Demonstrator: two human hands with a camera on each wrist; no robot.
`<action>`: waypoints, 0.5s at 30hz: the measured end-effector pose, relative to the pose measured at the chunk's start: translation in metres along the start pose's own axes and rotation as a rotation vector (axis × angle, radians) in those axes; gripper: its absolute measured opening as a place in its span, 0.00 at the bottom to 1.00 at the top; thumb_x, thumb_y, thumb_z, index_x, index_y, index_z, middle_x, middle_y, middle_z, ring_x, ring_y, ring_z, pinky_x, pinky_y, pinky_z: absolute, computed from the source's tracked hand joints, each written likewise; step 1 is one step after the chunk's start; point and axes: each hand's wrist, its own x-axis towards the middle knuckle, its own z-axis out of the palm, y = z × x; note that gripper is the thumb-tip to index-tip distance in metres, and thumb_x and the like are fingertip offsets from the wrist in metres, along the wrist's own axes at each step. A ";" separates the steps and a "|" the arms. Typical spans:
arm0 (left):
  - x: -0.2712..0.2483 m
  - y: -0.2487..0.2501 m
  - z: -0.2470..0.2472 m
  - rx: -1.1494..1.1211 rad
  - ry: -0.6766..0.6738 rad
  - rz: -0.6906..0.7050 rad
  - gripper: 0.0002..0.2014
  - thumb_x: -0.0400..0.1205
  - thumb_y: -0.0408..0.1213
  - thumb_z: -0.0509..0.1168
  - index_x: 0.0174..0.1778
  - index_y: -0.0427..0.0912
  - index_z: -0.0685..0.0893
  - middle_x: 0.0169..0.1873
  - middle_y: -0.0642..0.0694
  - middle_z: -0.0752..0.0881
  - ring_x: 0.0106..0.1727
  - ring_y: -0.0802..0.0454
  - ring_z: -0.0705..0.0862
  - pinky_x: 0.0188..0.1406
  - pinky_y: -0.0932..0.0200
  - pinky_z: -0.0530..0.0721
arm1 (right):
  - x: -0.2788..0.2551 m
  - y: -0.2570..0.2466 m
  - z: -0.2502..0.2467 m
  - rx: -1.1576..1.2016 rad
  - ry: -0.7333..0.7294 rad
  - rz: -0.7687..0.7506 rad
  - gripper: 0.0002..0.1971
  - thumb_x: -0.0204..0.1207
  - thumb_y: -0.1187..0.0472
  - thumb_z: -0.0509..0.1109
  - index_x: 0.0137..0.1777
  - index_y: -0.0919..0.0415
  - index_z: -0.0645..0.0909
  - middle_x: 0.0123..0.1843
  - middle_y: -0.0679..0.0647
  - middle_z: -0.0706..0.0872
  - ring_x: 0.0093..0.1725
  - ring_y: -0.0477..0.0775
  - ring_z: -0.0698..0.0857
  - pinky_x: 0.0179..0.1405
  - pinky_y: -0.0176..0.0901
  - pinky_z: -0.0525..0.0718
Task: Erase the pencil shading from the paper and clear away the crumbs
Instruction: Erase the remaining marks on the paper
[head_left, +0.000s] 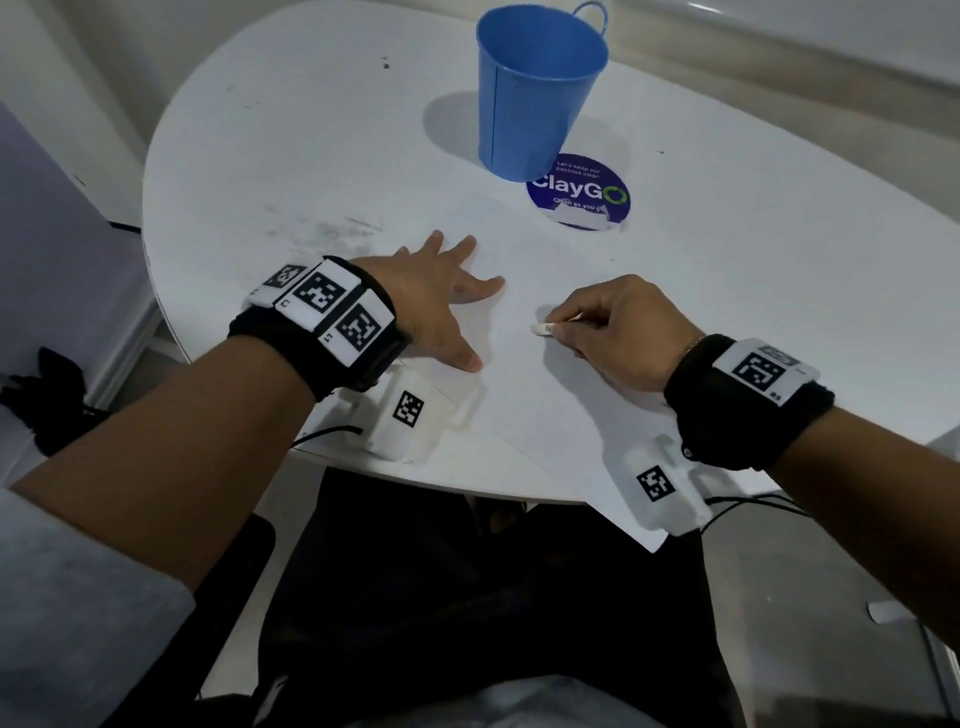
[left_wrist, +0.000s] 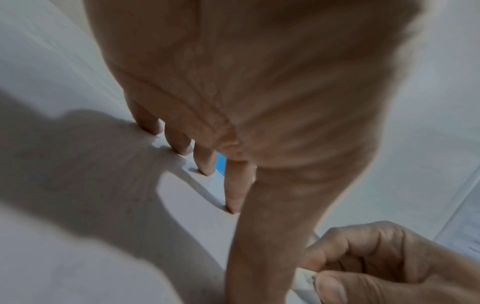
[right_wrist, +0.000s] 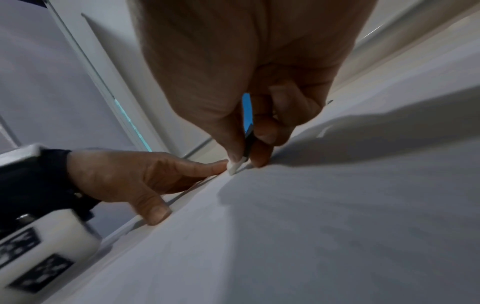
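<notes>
1. The left hand (head_left: 447, 301) lies flat on the sheet of paper (head_left: 519, 395), its fingers straight and spread, the fingertips (left_wrist: 232, 205) pressing down on the sheet.
2. The right hand (head_left: 618, 332) pinches a small white eraser (head_left: 543, 329) between thumb and fingers, with the other fingers curled in beside it.
3. The tip of the eraser touches the paper just beside the left hand's thumb, in the gap between the two hands.
4. In the right wrist view the eraser (right_wrist: 233, 167) meets the paper at its lower end, close to the left hand's outstretched forefinger.
5. The paper rests on the white round table (head_left: 311, 156), one corner hanging over the near edge; no pencil shading or crumbs can be made out on it.
6. A blue bucket (head_left: 535, 93) stands upright at the far side of the table, well apart from the hands.
7. A round blue sticker (head_left: 582, 195) reading "ClayGo" lies just in front of the bucket, its near edge covered by the paper.
8. Grey smudges (head_left: 332, 228) mark the table beyond the left hand.
</notes>
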 end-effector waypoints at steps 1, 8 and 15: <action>0.000 -0.001 0.000 -0.003 -0.002 0.001 0.46 0.79 0.56 0.74 0.86 0.72 0.50 0.87 0.61 0.34 0.87 0.54 0.33 0.85 0.50 0.39 | -0.004 -0.003 0.002 -0.025 -0.022 -0.032 0.06 0.79 0.56 0.73 0.42 0.46 0.88 0.33 0.45 0.86 0.33 0.48 0.83 0.41 0.44 0.84; 0.003 -0.003 0.003 -0.009 0.019 0.002 0.46 0.78 0.58 0.74 0.85 0.74 0.51 0.87 0.62 0.34 0.88 0.52 0.34 0.86 0.47 0.42 | 0.007 -0.009 -0.014 -0.200 0.050 -0.001 0.06 0.80 0.56 0.71 0.50 0.51 0.90 0.42 0.48 0.89 0.45 0.53 0.87 0.48 0.42 0.81; 0.002 -0.004 0.002 -0.007 0.012 0.010 0.46 0.78 0.58 0.74 0.85 0.74 0.51 0.87 0.62 0.34 0.88 0.53 0.33 0.85 0.48 0.40 | -0.015 -0.027 0.006 -0.251 -0.155 -0.170 0.07 0.79 0.57 0.71 0.52 0.51 0.90 0.46 0.46 0.91 0.45 0.49 0.86 0.53 0.44 0.83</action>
